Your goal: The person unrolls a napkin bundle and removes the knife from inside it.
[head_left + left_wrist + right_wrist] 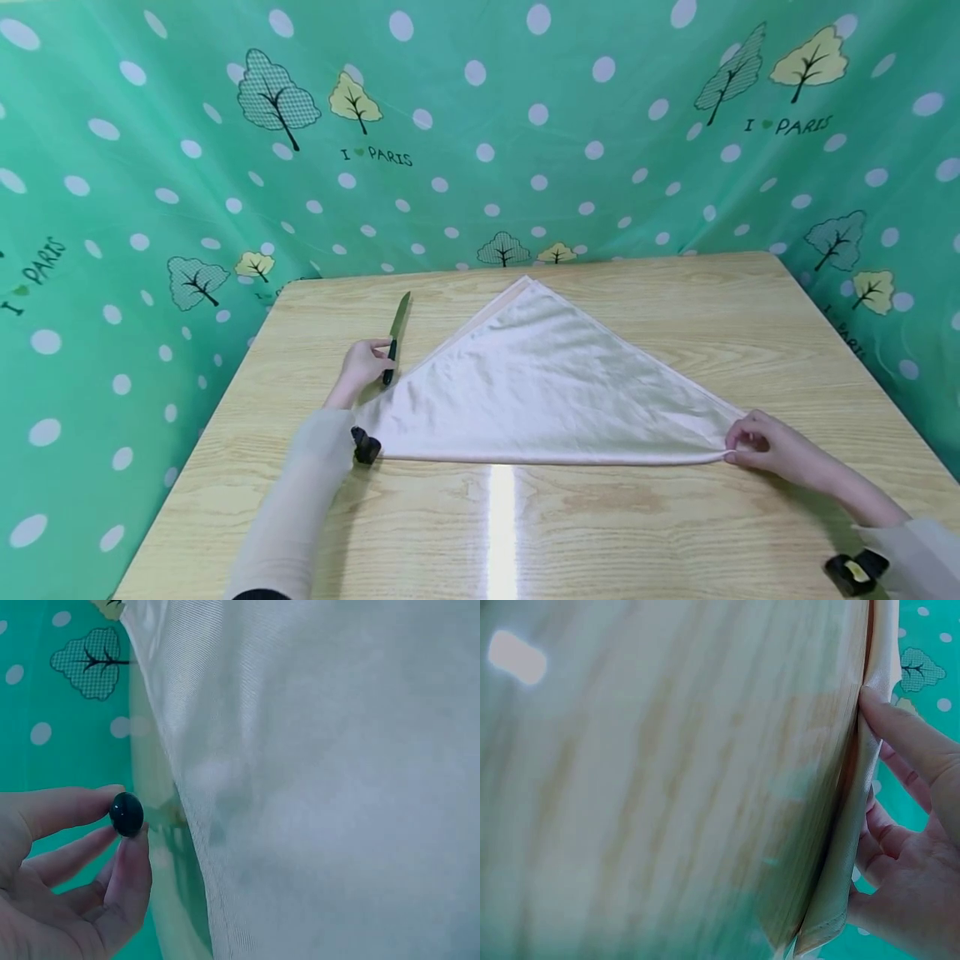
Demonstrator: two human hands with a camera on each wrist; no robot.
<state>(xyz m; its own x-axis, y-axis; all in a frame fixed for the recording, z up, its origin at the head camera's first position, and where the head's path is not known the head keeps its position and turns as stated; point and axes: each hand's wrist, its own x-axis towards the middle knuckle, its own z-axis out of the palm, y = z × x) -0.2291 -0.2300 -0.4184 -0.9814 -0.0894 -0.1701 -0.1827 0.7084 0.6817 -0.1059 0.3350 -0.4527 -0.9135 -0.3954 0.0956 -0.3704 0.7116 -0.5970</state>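
Note:
A pale, silky cloth (pixel 540 392) lies folded into a triangle, its long edge toward me and its peak pointing away. To its left is a knife (pixel 400 317) with a black handle (pixel 389 365), the blade pointing away from me. My left hand (pixel 366 363) pinches that handle; the left wrist view shows the dark handle end (pixel 127 814) between thumb and fingertip. At the cloth's right corner my right hand (pixel 772 446) pinches the fabric. The right wrist view shows the thumb and fingers on the folded cloth edge (pixel 847 817).
Beneath everything is a light wood-grain table (pixel 600 533), with a bright light reflection (pixel 502 533) near its front. A green dotted curtain (pixel 450 100) printed with trees hangs behind the table and along both sides.

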